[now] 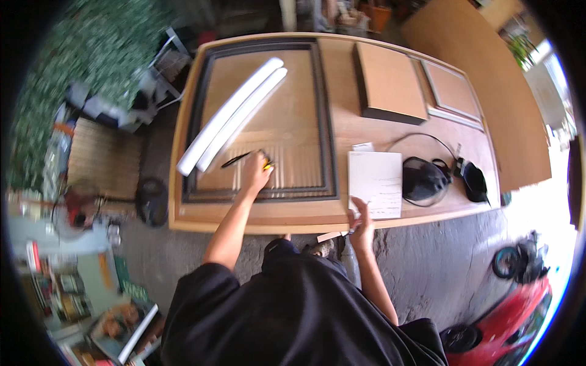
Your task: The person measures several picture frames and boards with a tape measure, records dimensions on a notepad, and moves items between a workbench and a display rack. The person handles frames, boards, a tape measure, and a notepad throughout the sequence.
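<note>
My left hand is closed on a small yellow-and-black object, blurred and partly hidden by the fingers. It is over the lower part of a dark rectangular frame lying on the wooden table. A slim black item is just left of that hand. Two long white tubes lie slantwise across the frame. My right hand is at the table's near edge, its fingers apart, beside a white sheet with handwriting. A short pale strip shows just left of it.
A black bag and another black pouch lie right of the sheet. Farther back are a flat brown box and a smaller framed panel. A large brown board stands along the right side. A pedestal fan is at left.
</note>
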The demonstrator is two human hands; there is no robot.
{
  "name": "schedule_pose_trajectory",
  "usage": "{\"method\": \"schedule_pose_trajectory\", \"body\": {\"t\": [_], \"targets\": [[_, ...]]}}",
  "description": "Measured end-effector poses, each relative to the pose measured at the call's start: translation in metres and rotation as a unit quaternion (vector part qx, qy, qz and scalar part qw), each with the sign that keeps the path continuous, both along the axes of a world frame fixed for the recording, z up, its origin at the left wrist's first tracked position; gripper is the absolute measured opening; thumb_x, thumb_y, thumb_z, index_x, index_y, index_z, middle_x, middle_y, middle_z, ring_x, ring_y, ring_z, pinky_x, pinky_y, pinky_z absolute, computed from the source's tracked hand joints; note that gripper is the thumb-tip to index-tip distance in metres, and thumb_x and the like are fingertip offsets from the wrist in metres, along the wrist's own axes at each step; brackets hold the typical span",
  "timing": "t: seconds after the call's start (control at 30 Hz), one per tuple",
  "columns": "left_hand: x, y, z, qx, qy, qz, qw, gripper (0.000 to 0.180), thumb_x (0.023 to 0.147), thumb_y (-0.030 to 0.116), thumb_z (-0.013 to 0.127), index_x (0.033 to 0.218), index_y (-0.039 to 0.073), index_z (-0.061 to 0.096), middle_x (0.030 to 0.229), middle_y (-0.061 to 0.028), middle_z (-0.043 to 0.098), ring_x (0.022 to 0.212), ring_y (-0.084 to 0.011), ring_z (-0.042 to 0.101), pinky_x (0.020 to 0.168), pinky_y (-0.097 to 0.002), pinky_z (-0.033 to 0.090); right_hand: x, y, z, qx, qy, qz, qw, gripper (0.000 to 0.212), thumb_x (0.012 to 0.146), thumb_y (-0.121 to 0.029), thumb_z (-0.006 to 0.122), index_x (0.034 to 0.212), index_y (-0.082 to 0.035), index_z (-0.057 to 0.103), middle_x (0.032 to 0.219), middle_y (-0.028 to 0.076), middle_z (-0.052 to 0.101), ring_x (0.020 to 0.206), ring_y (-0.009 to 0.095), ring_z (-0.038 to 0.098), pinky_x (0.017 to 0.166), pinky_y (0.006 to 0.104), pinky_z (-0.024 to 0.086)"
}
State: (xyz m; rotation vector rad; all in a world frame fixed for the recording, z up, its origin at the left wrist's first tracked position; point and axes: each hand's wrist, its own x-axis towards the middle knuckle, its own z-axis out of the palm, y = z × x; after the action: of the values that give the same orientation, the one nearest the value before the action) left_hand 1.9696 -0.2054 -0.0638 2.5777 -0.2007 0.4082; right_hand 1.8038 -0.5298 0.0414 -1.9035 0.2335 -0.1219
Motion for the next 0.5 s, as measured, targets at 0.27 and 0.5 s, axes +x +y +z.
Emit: {"method": "schedule_pose_trajectory", "body": {"t": [0.27,0.5], "targets": [[-0.104,-0.069,0.099,-0.708,0.410,-0.082,0.569,0.047,0.098,0.042,0.051,0.127,0.005,0.052,0.118,-0.0075,0.058,0.102,-0.0171,0.058,0.084,-0.0325,0.049,0.043,0.101,0.002,-0.095,-0.155,0.150,0.972,0.055,0.090,-0.029,0.062,0.135,-0.003,0.044,0.113,0.019,0.058,0.103,0.035,0.056,0.087,0.0417,0.048],[-0.132,-0.098,0.096,-0.656,0.444,-0.010,0.611,0.043,0.098,0.040,0.051,0.122,0.006,0.054,0.119,-0.0067,0.058,0.110,-0.0164,0.056,0.093,-0.0342,0.046,0.035,0.086,0.024,-0.164,-0.175,0.082,0.967,0.045,0.092,-0.040,0.059,0.113,-0.002,0.051,0.090,0.016,0.060,0.083,0.035,0.059,0.077,0.0428,0.047]]}}
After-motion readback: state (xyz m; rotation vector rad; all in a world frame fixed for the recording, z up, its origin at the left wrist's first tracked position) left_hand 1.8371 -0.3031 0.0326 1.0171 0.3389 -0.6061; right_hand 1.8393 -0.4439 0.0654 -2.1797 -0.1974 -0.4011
